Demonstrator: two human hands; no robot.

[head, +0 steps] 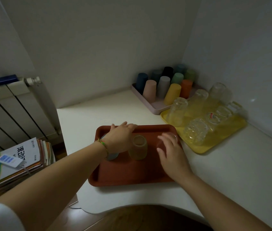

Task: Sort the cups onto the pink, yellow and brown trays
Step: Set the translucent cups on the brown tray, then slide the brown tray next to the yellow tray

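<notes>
The three cups that concern me stand on the brown tray [123, 172], near the front of the table, and all three look upside down. My right hand [170, 150] lies on the red cup [172, 135] at the right side of the tray, with its fingers curled round the wall. My left hand [120, 135] reaches over the blue cup [112, 156] to the far rim of the tray, its fingers stretched flat and holding nothing. The yellow cup [138, 147] stands between the hands, untouched. These cups look like thin, half-clear plastic, so I judge them light and fairly stiff, with smooth, tapered walls that may slip. I would take each one round the middle of its wall with thumb against fingers, not by the narrow base on top. The glasses [197, 130] on the yellow tray [198, 151] are another matter: they seem heavier and easy to break, and they stand close together. The matt cups [163, 87] on the pink tray [155, 109] behind also stand tightly packed. As for writing, one glass [212, 116] carries a small red mark that I cannot read. On the left, a book [20, 152] shows large Chinese characters, and a tag [10, 160] with blue squares lies on it, too small to read.
</notes>
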